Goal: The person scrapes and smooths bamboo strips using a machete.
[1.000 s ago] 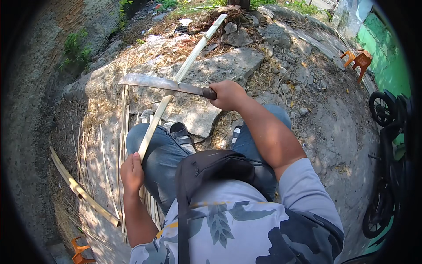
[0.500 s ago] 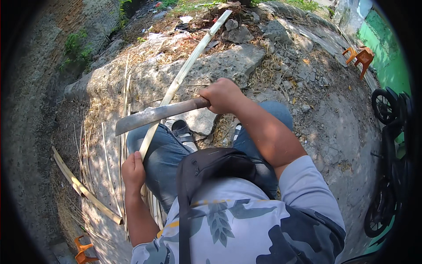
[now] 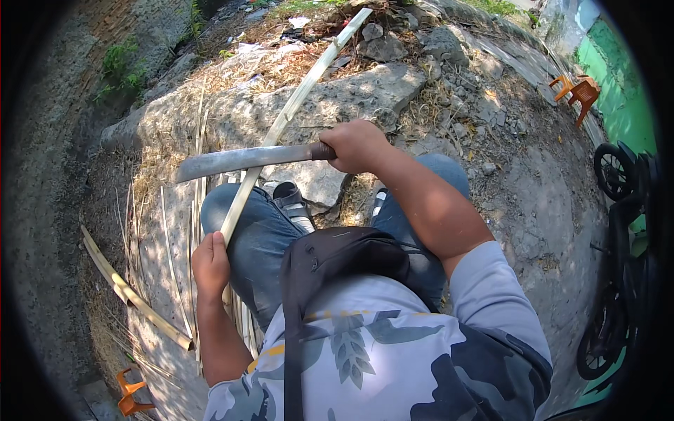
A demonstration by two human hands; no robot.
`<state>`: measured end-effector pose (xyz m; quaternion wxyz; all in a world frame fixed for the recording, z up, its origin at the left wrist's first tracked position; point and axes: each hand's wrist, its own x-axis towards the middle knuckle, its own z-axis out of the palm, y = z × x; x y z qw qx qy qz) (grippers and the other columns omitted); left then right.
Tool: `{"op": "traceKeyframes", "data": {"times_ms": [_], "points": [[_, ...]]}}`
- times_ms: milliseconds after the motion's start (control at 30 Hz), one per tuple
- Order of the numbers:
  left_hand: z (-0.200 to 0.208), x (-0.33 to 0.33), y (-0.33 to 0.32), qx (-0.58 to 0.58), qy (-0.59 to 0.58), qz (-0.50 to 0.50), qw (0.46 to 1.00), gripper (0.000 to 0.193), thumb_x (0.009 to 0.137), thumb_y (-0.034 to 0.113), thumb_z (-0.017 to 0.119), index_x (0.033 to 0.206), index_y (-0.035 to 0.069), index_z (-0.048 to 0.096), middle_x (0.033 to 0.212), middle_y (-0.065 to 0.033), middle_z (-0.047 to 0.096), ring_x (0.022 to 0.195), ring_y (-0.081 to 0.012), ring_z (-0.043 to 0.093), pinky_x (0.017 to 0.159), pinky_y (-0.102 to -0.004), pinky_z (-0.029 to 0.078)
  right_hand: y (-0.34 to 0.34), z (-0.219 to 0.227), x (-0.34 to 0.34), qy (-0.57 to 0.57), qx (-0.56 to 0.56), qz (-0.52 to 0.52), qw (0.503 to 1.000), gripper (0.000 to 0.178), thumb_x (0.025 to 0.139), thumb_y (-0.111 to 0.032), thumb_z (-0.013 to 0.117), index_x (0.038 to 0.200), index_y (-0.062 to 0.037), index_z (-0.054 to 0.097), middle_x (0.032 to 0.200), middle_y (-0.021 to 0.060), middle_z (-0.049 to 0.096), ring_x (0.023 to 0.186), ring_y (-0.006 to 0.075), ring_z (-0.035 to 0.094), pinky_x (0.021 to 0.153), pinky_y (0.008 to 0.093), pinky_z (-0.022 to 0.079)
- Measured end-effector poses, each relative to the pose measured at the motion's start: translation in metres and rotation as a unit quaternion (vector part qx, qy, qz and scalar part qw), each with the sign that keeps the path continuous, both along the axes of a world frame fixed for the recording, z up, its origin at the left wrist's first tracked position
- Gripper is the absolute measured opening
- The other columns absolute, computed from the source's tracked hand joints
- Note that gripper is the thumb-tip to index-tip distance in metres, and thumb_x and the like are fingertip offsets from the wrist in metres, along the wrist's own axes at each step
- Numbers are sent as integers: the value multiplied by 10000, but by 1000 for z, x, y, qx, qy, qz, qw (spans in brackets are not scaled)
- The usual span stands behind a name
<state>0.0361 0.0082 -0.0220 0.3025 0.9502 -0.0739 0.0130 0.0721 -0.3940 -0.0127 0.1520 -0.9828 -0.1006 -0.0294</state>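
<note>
A long pale bamboo strip slants from my left hand up and away to the right, its far end over the rubble. My left hand is closed around the near end, beside my left knee. In my right hand I grip the dark handle of a machete. Its broad metal blade points left and lies across the strip, just above my left knee. Whether the edge bites into the strip, I cannot tell.
Several thin bamboo strips and thicker split pieces lie on the ground at left. A broken concrete slab and stones are ahead. Orange plastic chairs and a dark motorcycle stand at right.
The machete has moved away from me along the strip, and its blade tip has risen to nearly level. My left hand has shifted only slightly and still holds the strip.
</note>
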Motion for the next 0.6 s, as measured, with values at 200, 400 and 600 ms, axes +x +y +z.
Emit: {"op": "traceKeyframes", "data": {"times_ms": [200,400,600], "points": [[0,-3,3,-8,6,0,1000,447,1103,345,459,876,0,629,690,-211,571,609,-366,526,618,-462,426,3,-8,6,-98,-51,84,990,154,737,-228,730,873,-180,677,771,65,707,776,317,710,759,448,534],[-2,-4,-7,-10,-48,-1,999,434,1098,329,475,865,-7,621,673,-208,558,594,-327,519,603,-447,415,-34,-5,8,-91,73,-139,983,191,808,-266,731,942,-139,686,838,140,721,864,382,715,758,516,566],[-4,-4,2,-36,-33,-9,999,439,1091,329,482,854,-17,611,680,-227,554,606,-377,525,606,-461,414,-21,-10,4,-68,86,-61,992,187,803,-267,734,922,-134,681,824,141,715,822,394,709,729,513,564]]}}
